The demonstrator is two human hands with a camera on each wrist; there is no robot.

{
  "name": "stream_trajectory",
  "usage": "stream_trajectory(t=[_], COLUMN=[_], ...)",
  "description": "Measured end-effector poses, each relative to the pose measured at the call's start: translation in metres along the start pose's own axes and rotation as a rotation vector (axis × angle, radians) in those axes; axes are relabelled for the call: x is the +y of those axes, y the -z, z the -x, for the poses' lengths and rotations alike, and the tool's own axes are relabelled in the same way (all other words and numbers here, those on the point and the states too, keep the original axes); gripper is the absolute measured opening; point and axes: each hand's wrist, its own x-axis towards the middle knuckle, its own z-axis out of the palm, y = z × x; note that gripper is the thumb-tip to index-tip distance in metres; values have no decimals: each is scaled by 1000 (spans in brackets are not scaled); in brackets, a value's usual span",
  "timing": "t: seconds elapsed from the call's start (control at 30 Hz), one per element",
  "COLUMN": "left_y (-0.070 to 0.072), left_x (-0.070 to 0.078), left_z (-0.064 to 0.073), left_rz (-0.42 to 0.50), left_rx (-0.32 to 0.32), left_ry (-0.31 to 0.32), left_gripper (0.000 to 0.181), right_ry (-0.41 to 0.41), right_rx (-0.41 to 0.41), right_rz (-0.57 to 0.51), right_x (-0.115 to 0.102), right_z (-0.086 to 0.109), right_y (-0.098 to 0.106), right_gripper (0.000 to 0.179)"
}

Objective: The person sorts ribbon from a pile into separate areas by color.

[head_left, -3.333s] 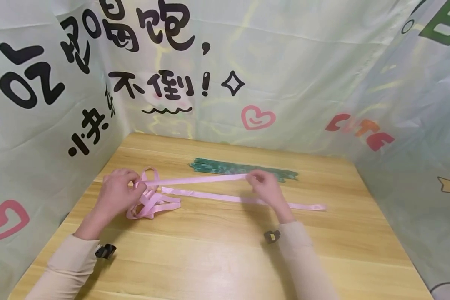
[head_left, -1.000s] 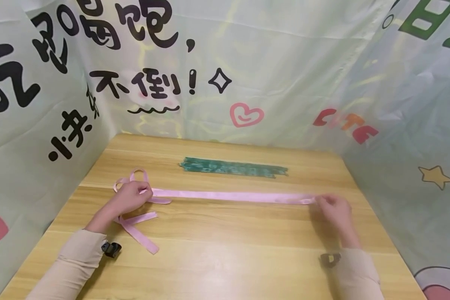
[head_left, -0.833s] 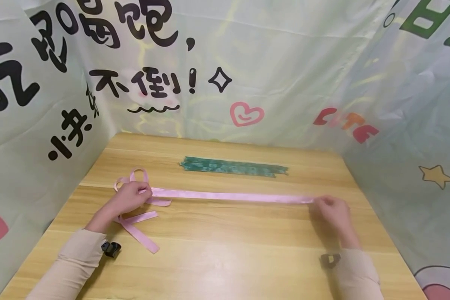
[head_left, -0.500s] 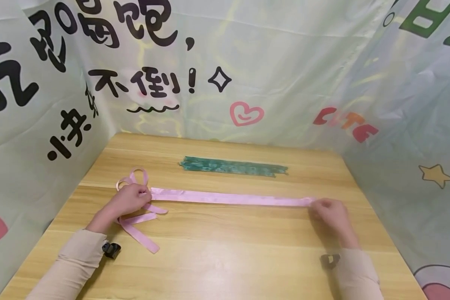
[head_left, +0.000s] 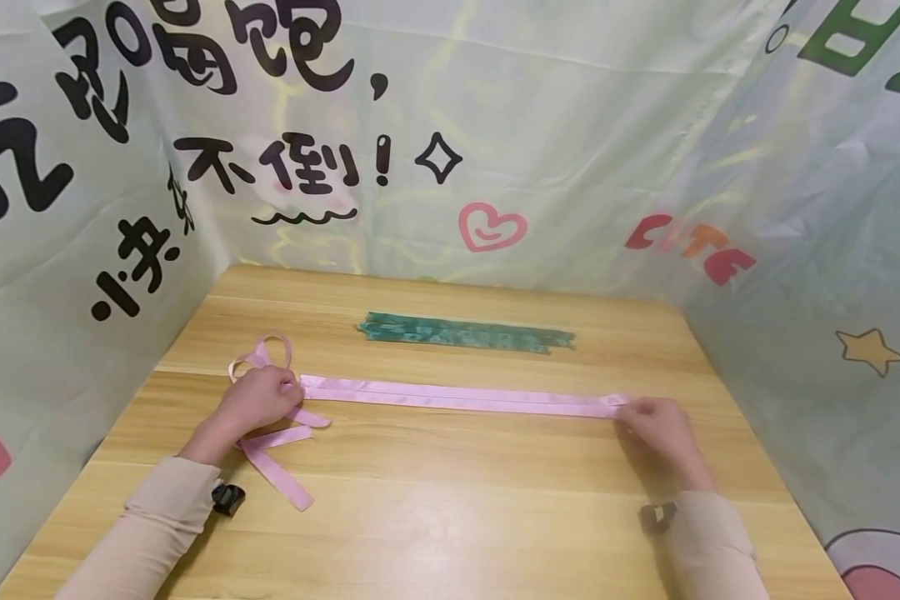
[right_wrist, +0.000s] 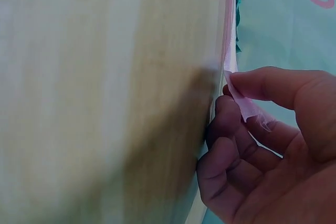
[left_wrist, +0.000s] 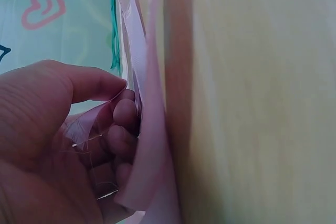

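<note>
Inspecting the head view as a clock face centred on the work, we find a pink strip [head_left: 457, 405] stretched between two hands, running nearly straight from 9 to 3 o'clock. A second pink strip [head_left: 457, 392] lies along its 12 o'clock edge, the pair divided by a thin line; we cannot tell whether their edges touch.

At 9 o'clock, the left hand [head_left: 260, 398] pinches one end of the stretched strip between thumb and forefinger. At 3 o'clock, the right hand [head_left: 660, 425] pinches the other end in the same manner, its remaining fingers curled. In both wrist views we note frayed threads at the gripped ends.

From the left hand, ribbon loops [head_left: 262, 355] rise at 12 o'clock, and a ribbon tail [head_left: 277, 473] reaches out flat near 5 o'clock. We cannot tell how these join beneath the hand.

We record a bundle of teal strips [head_left: 465, 333] at 12 o'clock, near the pink pair but apart from it. All of this is on a wood-grain table [head_left: 450, 500].

Both arms enter from the 7 and 5 o'clock sides in beige sleeves [head_left: 172, 504]. Beyond the table, we observe a pale printed cloth [head_left: 570, 125] bearing black characters and a pink heart.
</note>
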Motion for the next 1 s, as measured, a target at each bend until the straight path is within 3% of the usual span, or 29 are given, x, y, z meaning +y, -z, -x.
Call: stream_trajectory(t=[0.57,1.0], left_y=[-1,-1], left_x=[2,4], left_z=[-1,0], left_rz=[-21,-40], left_rx=[-13,-3], left_ry=[16,40], left_gripper=[34,24], right_ry=[-11,-8], right_rx=[-9,-12], right_rz=[-2,-17], right_x=[2,3], right_z=[-6,-5], right_y=[-1,0], right_gripper=[33,35])
